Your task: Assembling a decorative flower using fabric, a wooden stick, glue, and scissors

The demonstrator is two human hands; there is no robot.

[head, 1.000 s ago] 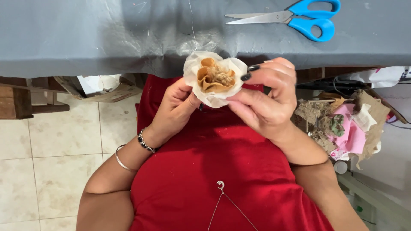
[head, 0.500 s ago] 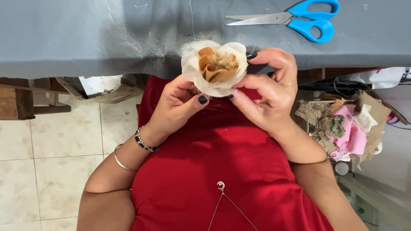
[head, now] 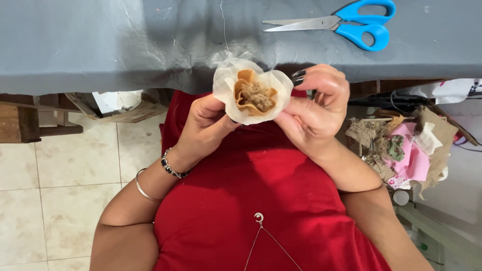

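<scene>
A handmade fabric flower [head: 252, 90] with white outer petals, tan inner petals and a frayed brown centre is held up in front of my red top. My left hand [head: 205, 125] grips it from below and the left, fingers under the petals. My right hand [head: 315, 108] pinches its right edge, dark-painted nails showing. A thin thread [head: 224, 27] runs up from the flower across the grey cloth-covered table [head: 100, 40].
Blue-handled scissors [head: 351, 25] lie on the grey table at the upper right. A box of fabric scraps [head: 406, 145] in pink, brown and white sits to the right. Wooden furniture [head: 25, 120] and tiled floor [head: 55, 200] are at the left.
Both hands turned the flower so its open face points toward the camera, and raised it a little toward the table edge.
</scene>
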